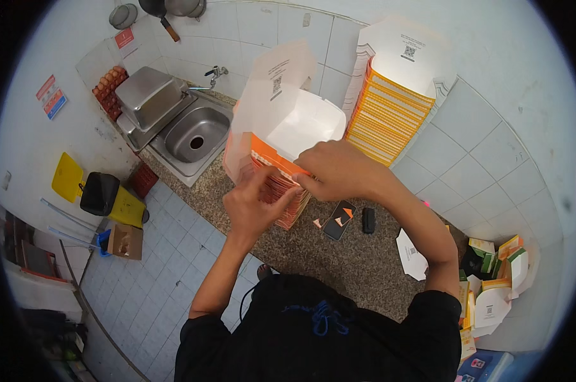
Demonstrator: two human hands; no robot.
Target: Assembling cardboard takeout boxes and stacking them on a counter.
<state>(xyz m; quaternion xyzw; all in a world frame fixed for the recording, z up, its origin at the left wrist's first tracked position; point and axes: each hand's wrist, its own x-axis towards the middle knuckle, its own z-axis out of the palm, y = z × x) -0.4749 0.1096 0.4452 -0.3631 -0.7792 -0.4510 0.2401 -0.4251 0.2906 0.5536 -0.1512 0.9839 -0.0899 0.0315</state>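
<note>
An orange and white cardboard food box (pixel 272 153) with its pale lid flap raised tops a nested stack of the same boxes (pixel 287 213) on the counter. Its white inside faces up. My left hand (pixel 253 202) is at its front left, thumb and fingers closed on the orange front edge. From the right, my right hand (pixel 340 167) grips that front wall by its corner, with the fingertips partly hidden. A taller stack of yellow-edged boxes (pixel 386 118) leans by the tiled wall beyond my right hand.
On the speckled counter (pixel 313 261) lie a phone (pixel 339 221) with small orange paper scraps, a black case (pixel 368 220) and a loose white card piece (pixel 412 256). A steel sink (pixel 196 137) is at left. Several folded cartons (pixel 491 305) crowd the right; a yellow bin (pixel 124 207) stands on the floor.
</note>
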